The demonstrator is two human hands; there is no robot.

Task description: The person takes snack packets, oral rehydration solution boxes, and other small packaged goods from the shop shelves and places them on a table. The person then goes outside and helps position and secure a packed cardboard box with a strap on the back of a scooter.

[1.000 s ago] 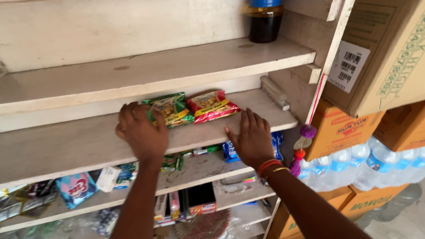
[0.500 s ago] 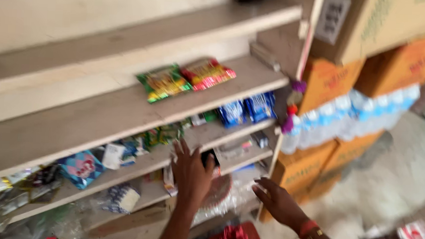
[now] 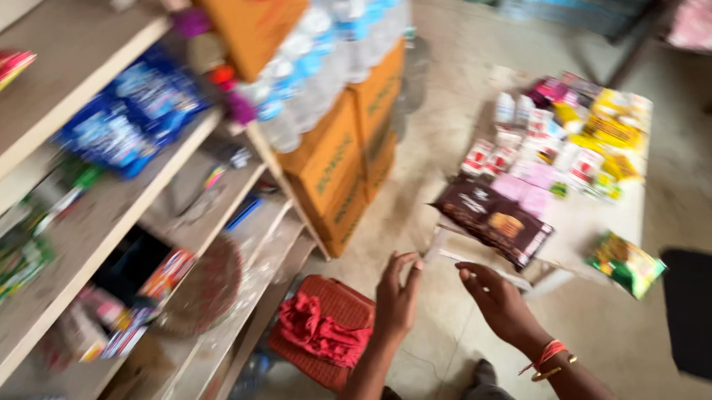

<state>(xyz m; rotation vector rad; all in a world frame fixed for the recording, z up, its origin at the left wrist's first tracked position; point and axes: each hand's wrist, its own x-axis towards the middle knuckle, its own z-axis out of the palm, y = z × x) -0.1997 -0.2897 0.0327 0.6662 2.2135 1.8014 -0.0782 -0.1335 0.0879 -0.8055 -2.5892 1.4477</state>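
Left hand: the left hand (image 3: 397, 295) is raised at about 6 o'clock, fingers loosely spread and slightly curled, holding nothing, close above a red basket.
Right hand: the right hand (image 3: 499, 301) sits just to the right, palm down, fingers extended toward 11 o'clock, empty; red threads and a gold bangle circle its wrist.
Nearest packet: a dark brown snack packet (image 3: 493, 221) lies just beyond the fingertips of both hands, toward 12 o'clock. It is flat and rectangular, glossy, with a round tan biscuit picture near its middle, and overhangs the near edge of the low table.
Low table: a pale low table (image 3: 590, 224) at 2 o'clock carries rows of small sachets in white, red, pink and yellow.
Green packet: a green and yellow packet (image 3: 626, 264) rests on the table's near right corner, at 3 o'clock.
Red basket: the red basket (image 3: 342, 309) on the floor holds crumpled red cloth.
Shelves: wooden shelves (image 3: 70, 71) at 9 o'clock hold blurred blue packets.
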